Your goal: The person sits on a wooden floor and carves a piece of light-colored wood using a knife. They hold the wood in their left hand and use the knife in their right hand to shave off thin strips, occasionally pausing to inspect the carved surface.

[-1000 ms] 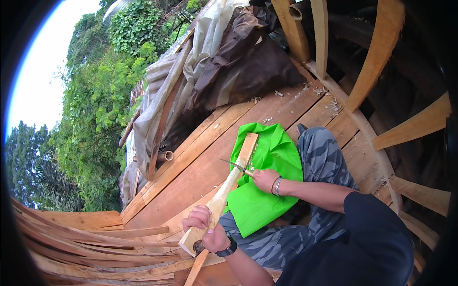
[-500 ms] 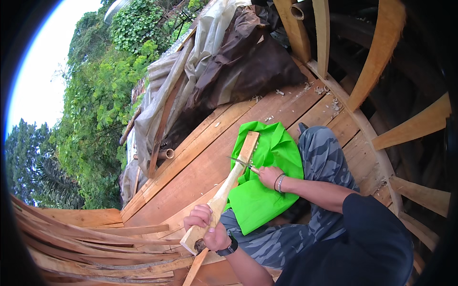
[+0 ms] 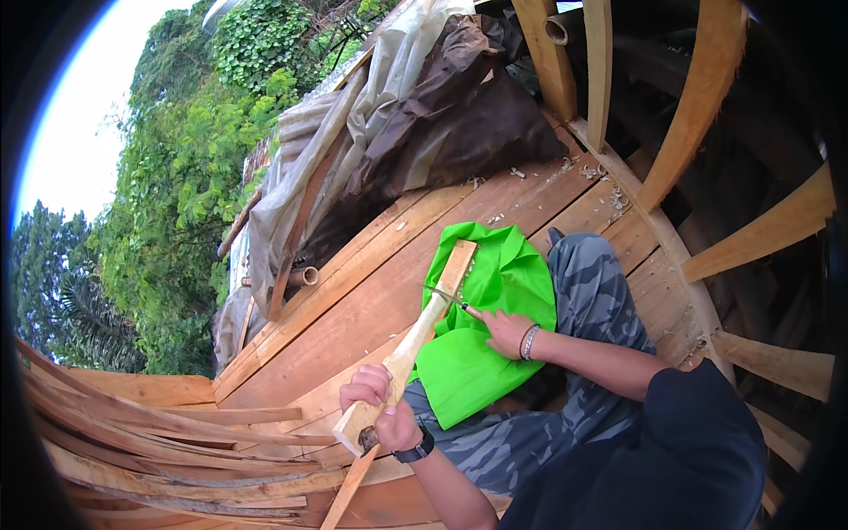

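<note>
My left hand (image 3: 382, 408), with a dark band on its wrist, is closed round the thick lower end of a pale carved wooden piece (image 3: 408, 352). The piece slants up and away, narrows to a slim neck, then widens into a squared far end. In my right hand (image 3: 510, 334) is a knife (image 3: 455, 300) with a wooden handle, its thin blade lying across the neck close to the squared end. Under the far part of the piece, a bright green cloth (image 3: 508, 287) covers part of my lap. A dark hollow or knot shows beside my left thumb.
Wood shavings lie scattered on the plank floor (image 3: 380, 300). Curved wooden ribs (image 3: 698, 106) rise on the right. Long thin wood strips (image 3: 177, 459) are stacked at lower left, and one narrow strip (image 3: 351, 490) extends below the piece. Crumpled tarps (image 3: 442, 115) lie at the back.
The view has shifted slightly. My right hand sits a little farther from the piece, with more of the knife handle showing. My left hand keeps the same hold.
</note>
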{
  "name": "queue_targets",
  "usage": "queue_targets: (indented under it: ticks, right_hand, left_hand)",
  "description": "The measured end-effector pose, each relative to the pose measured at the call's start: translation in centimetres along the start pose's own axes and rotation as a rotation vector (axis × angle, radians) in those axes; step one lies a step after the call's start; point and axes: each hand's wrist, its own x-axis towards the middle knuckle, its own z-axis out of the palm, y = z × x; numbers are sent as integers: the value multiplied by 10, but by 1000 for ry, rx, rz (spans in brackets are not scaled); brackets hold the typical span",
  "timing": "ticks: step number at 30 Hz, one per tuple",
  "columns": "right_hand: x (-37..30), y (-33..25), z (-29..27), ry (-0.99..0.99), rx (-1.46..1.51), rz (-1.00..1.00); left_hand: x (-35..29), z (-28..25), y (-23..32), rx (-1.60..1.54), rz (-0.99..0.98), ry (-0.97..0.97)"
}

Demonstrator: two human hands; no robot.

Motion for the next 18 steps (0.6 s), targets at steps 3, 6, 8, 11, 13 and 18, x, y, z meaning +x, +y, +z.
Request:
queue_targets:
  ticks: [3,6,8,11,13,18]
  right_hand:
    - [-70,-16,-42,-137,156,-340]
    - [-154,-50,-105,-1148,861,-710]
    - [-191,-66,-107,-1393,901,-962]
    - [-215,-48,-54,-1126,862,-882]
    - [-215,-26,-13,-1114,574,-772]
    - [-222,4,-8,-566,137,-594]
  left_hand:
    - [0,-1,0,-20,-7,0]
    - [-1,-2,-4,-33,-21,7]
    - [4,-4,-1,-31,-20,21]
    - [8,6,-2,-49,-30,2]
    - [5,-5,3,-10,-16,23]
    - [3,-2,-4,-24,-17,2]
